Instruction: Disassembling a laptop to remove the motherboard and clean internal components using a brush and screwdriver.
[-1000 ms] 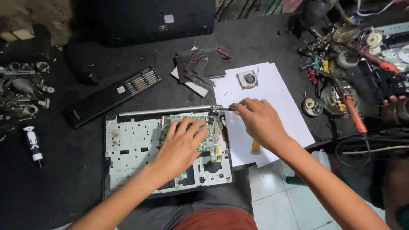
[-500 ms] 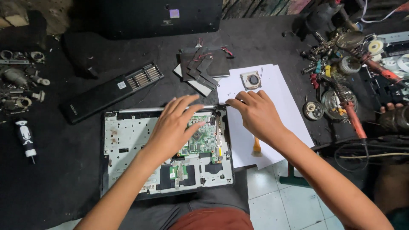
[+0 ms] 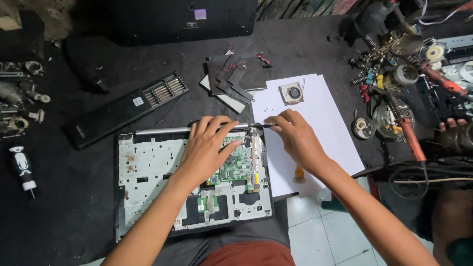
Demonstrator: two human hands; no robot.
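Opened laptop base (image 3: 162, 182) lies near centre on the dark bench, partly over my lap, green circuit board (image 3: 236, 165) exposed toward its right half. My left hand (image 3: 207, 148) lies flat on the board, fingers spread and pressing down at the far edge by the silver hinge bar (image 3: 162, 130), likely to steady the chassis; it grips nothing. My right hand (image 3: 295, 138) has fingers pinched closed on a thin dark tool (image 3: 263, 125), tip pointing left at the hinge corner; what kind of tool, cannot tell. Right of the base a white paper sheet (image 3: 320, 128) lies under a small fan (image 3: 291, 92), probably as a clean parts tray. Far of the hands, stacked dark plates (image 3: 236, 79). Left, a long black bit case (image 3: 128, 108) with a small white label. Far centre, a black panel (image 3: 162, 19) with a small purple square sticker. Far right, cluttered tools and springs (image 3: 394, 64); another person's fingers (image 3: 451, 123) at right edge.
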